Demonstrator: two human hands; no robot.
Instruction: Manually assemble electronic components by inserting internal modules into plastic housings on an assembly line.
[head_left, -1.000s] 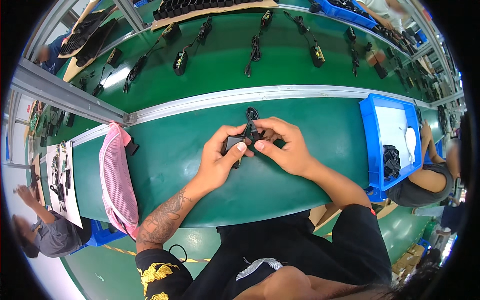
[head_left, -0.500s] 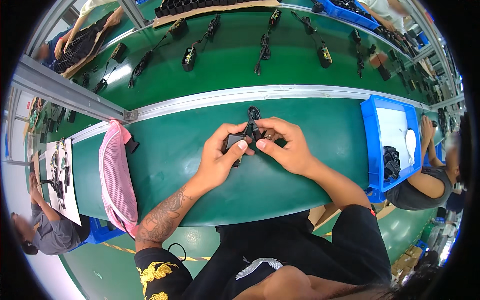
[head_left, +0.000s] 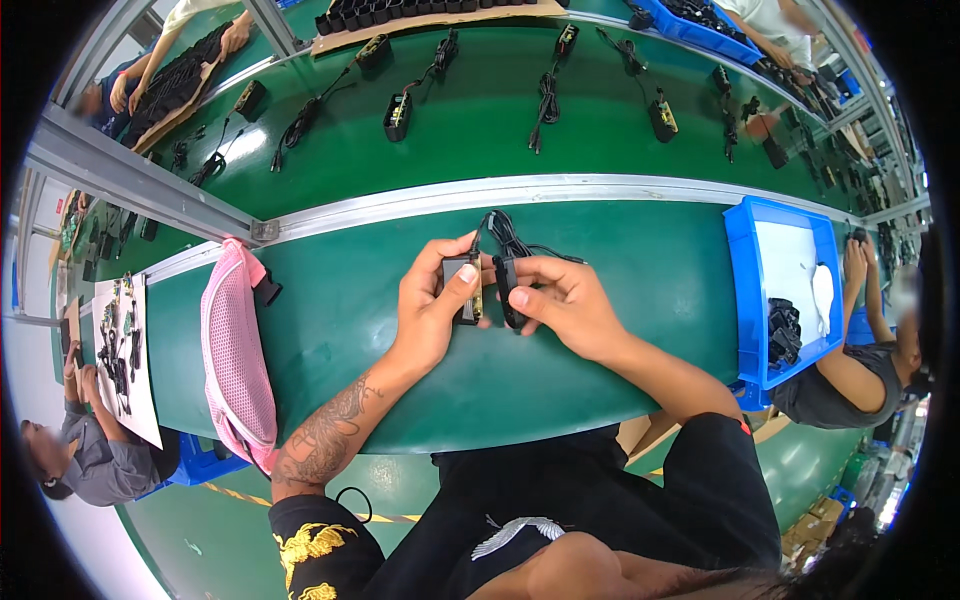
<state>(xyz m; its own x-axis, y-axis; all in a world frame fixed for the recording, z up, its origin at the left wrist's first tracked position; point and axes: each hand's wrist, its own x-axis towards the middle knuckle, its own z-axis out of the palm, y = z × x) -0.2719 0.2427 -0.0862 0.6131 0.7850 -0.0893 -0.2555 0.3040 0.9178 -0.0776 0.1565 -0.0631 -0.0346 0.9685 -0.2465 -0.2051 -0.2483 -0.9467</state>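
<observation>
Over the green workbench (head_left: 340,330), my left hand (head_left: 432,305) grips a small dark grey box-shaped part (head_left: 462,290) with a yellowish edge. My right hand (head_left: 560,300) pinches a black cover piece (head_left: 507,290) right beside it; the two pieces sit slightly apart. A black cable (head_left: 510,238) loops up from the parts toward the metal rail. My fingers hide most of both pieces.
A pink mesh pouch (head_left: 235,360) lies at the left. A blue bin (head_left: 785,290) holding black parts and a white item stands at the right. Beyond the metal rail (head_left: 500,190), a green conveyor carries several black units with cables. Other people work around.
My hands have drawn slightly apart, so the grey part and the black piece are now separate. The units on the far conveyor have shifted to the right.
</observation>
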